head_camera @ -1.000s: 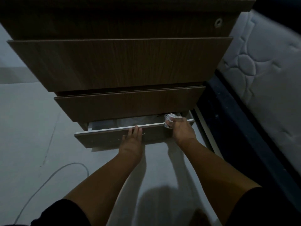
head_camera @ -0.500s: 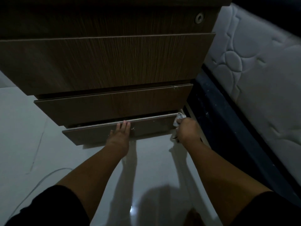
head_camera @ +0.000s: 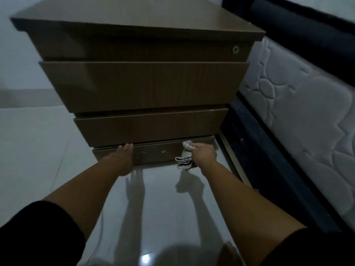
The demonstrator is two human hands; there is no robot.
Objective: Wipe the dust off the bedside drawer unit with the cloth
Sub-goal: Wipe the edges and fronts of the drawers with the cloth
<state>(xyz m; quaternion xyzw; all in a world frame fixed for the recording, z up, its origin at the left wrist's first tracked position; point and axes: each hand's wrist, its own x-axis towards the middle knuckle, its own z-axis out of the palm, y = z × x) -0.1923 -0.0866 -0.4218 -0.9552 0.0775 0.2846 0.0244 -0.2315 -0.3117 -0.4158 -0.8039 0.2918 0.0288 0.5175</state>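
The bottom drawer (head_camera: 153,153), open a second ago, is now pushed shut. The left hand (head_camera: 123,157) lies flat, fingers together, on its front; the right hand (head_camera: 204,153) clamps the cloth (head_camera: 185,158) against its right end. The upper drawer fronts and top probably remain undone.

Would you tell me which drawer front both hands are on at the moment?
The bottom drawer front, lowest of the stack: the left hand lies flat on it and the right hand presses the cloth to it. The fronts above are untouched.
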